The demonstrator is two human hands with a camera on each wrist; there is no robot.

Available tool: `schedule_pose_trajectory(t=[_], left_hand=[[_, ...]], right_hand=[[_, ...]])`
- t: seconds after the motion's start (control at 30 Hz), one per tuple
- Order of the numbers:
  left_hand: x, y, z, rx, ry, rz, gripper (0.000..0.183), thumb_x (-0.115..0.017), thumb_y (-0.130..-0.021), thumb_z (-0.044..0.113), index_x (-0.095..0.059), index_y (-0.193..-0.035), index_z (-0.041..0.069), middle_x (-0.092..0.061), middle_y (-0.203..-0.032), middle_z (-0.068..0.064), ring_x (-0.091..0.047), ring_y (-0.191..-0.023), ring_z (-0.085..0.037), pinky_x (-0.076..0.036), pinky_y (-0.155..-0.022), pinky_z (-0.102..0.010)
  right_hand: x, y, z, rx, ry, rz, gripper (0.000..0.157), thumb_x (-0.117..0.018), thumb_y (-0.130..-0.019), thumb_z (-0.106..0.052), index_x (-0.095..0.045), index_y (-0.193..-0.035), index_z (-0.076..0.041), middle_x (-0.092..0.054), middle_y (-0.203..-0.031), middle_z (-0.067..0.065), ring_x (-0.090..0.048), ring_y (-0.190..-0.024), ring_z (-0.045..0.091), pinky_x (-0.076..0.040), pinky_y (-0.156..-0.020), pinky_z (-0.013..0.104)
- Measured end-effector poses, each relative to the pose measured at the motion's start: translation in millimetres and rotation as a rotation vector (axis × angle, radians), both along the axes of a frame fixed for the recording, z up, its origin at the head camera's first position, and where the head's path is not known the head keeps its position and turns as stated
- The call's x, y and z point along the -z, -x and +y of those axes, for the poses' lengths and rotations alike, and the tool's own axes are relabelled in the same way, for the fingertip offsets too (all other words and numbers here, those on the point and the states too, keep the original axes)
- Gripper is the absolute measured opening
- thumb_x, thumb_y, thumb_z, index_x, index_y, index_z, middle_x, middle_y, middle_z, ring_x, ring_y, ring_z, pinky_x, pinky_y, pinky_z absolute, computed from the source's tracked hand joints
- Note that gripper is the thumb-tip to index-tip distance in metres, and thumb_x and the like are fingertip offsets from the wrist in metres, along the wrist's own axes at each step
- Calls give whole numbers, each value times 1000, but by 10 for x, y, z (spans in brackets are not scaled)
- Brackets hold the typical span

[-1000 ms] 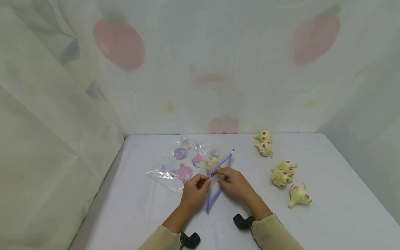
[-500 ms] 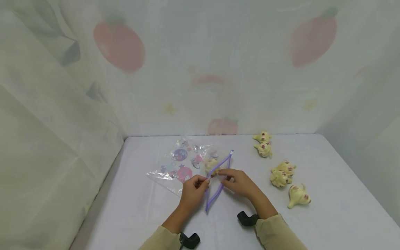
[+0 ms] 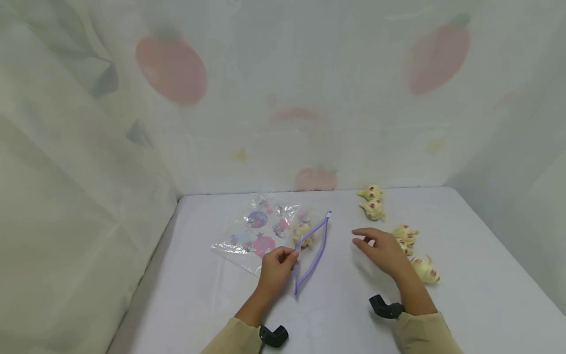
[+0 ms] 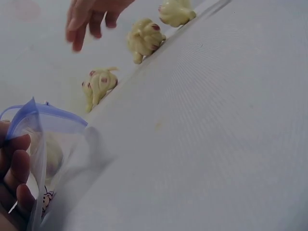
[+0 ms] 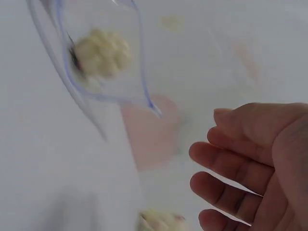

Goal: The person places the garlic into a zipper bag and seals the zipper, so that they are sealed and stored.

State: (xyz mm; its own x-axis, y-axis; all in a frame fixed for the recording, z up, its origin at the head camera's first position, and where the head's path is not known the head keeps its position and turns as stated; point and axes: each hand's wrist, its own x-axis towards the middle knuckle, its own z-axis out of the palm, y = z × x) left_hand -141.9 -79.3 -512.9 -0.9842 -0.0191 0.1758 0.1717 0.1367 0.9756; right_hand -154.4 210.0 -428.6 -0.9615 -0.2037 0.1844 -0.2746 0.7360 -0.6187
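Note:
A clear zip bag (image 3: 247, 243) printed with pink and blue cartoon figures lies on the table, its purple-edged mouth (image 3: 317, 256) spread apart and facing right. My left hand (image 3: 275, 268) pinches the near side of that mouth between thumb and fingers. Inside, just behind the opening, rests a pale yellow garlic bulb (image 5: 103, 53) with dark red marks. To the right of the bag, my right hand (image 3: 381, 250) hovers over the table with loosely bent fingers and nothing in them. Close by it are more garlic bulbs (image 3: 406, 233), partly hidden behind the hand and wrist.
Two garlic bulbs (image 3: 373, 208) lie together at the back of the white table (image 3: 199, 305); another bulb (image 3: 424, 269) lies at the right, beside the right forearm. A pale curtain (image 3: 239, 113) with faded strawberry prints hangs behind the table's far edge.
My right hand has withdrawn from the bag's mouth and moved right toward the loose bulbs. My left hand keeps its pinch on the bag, nearly in the same spot.

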Motion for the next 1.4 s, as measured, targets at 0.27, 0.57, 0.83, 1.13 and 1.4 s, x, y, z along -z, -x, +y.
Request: schedule_pose_trajectory(t=[0.27,0.57,0.83,1.13,1.4], left_hand=[[0,15,-12,-25,26,-37,11,-72,-90,16,-72,-85,7,-69,-71,-4,-59,-60,-9,-51,-55,-21],[-79,5,0,-34,5,-57,11,-72,-90,12,-72,-86,2,-69,-74,-11,-57,-60,-7,-49,-55,-18],[-40,48,0,-21,-9,-21,10,-72,-90,16,-72,-85,8,-69,-73,-5,-60,-62,-10,-52,-56,-21],[-12,47,-5,-14,10,-23,10,-72,-90,15,-72,-84,8,-69,-71,-4,-58,-59,-9,-51,-54,-21],[-8,11,-5,6,5,-31,12,-71,-90,17,-72,-86,6,-69,-72,-5,-58,-59,-10,-50,-54,-21]], right_hand=[[-264,-255,740,233,-149,-73,47,-64,-96,-35,-59,-132,-4,-65,-114,22,-63,-87,30,-49,-61,33],[-192,-464,1127,262,-207,-193,66,-61,-94,-49,-52,-137,1,-56,-127,34,-64,-94,40,-53,-66,45],[-95,-467,1255,234,-239,-342,73,-63,-91,-55,-52,-135,3,-64,-112,29,-61,-95,36,-51,-68,43],[7,-504,1208,228,-207,-378,81,-67,-86,-58,-50,-139,0,-59,-122,30,-62,-96,33,-52,-66,41],[93,-571,1117,160,-138,-414,79,-73,-84,-51,-47,-142,-4,-56,-127,24,-56,-88,22,-44,-62,31]])
